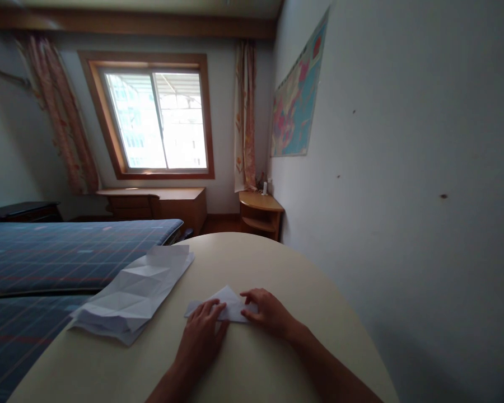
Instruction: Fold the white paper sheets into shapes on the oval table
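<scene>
A small folded sheet of white paper (230,299) lies on the round cream table (277,263) in front of me. My left hand (204,333) rests flat on its left part, fingers stretched out and pressing down. My right hand (267,311) lies on its right edge, fingers curled a little with the tips on the paper. Neither hand lifts the sheet.
A stack of creased white sheets (136,291) lies on the table's left side, hanging over its edge. Beyond it is a bed with a blue plaid cover (59,252). A white wall (403,196) runs close along the right. A wooden corner stand (260,212) and window (159,120) are far back.
</scene>
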Action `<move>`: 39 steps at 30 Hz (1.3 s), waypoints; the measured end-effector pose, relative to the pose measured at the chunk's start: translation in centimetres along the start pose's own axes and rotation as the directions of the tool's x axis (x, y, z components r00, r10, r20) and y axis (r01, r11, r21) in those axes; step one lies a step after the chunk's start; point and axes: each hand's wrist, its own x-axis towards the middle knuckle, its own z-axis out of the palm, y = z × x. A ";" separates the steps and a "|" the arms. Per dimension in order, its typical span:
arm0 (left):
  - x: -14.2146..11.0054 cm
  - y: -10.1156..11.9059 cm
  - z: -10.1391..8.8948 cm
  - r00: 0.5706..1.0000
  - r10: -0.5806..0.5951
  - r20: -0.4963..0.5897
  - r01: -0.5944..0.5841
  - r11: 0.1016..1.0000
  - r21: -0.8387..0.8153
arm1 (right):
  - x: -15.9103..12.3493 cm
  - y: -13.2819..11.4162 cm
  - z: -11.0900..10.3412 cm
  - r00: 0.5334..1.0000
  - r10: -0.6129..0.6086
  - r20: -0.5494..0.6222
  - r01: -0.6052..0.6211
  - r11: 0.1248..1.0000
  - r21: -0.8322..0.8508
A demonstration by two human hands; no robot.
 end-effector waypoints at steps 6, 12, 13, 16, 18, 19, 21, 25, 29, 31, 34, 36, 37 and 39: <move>0.4 -0.2 -0.4 1.000 0.016 0.017 -0.016 1.000 0.000 | -0.3 -0.1 -0.3 1.000 -0.012 0.003 0.011 1.000 0.029; 0.4 -0.2 -0.7 1.000 0.012 -0.003 -0.012 1.000 -0.007 | -0.4 -0.1 -0.4 0.992 -0.092 0.082 0.100 0.990 -0.100; 0.4 -0.2 -0.7 1.000 0.015 -0.008 -0.015 1.000 -0.009 | -0.4 -0.1 -0.4 0.991 -0.099 0.086 0.108 0.988 -0.112; 0.2 -0.2 -0.9 0.999 0.042 -0.019 -0.042 0.999 -0.017 | -0.3 -0.1 -0.5 0.991 -0.107 0.084 0.117 0.984 -0.131; 0.1 -0.1 -1.0 0.997 0.064 -0.034 -0.064 0.998 -0.014 | -0.3 -0.3 -0.7 0.991 -0.107 0.074 0.117 0.982 -0.148; 0.2 -0.1 -1.0 0.996 0.073 -0.043 -0.073 0.997 -0.011 | -0.3 -0.4 -0.7 0.992 -0.105 0.068 0.115 0.981 -0.158; 0.3 -0.1 -1.1 0.994 0.098 -0.054 -0.098 0.995 -0.004 | -0.3 -0.6 -0.8 0.994 -0.096 0.053 0.104 0.978 -0.180; 0.5 0.0 -1.1 0.991 0.123 -0.053 -0.123 0.992 0.003 | -0.5 -1.1 -0.9 0.996 -0.080 0.031 0.084 0.973 -0.217; 0.6 0.0 -1.2 0.995 0.085 -0.059 -0.084 0.996 0.015 | -0.6 -1.6 -1.0 0.996 -0.089 0.017 0.091 0.969 -0.229; 0.6 -0.1 -1.3 0.998 0.039 -0.059 -0.038 0.999 0.023 | -0.6 -1.9 -1.1 0.995 -0.098 0.004 0.097 0.971 -0.220; 0.6 -0.1 -1.5 0.998 -0.032 -0.058 0.034 0.999 0.036 | -0.7 -2.1 -1.5 0.991 -0.136 -0.016 0.133 0.983 -0.124; 0.6 -0.2 -1.5 0.997 -0.056 -0.061 0.058 0.998 0.031 | -0.7 -2.0 -1.8 0.982 -0.189 0.001 0.189 0.982 -0.015; 0.6 -0.3 -1.4 0.996 -0.060 -0.063 0.062 0.998 0.025 | -0.8 -1.9 -1.9 0.976 -0.218 0.016 0.217 0.976 0.034; 0.6 -0.5 -1.3 0.996 -0.044 -0.071 0.044 0.999 0.007 | -0.7 -1.6 -2.1 0.966 -0.256 0.032 0.251 0.963 0.099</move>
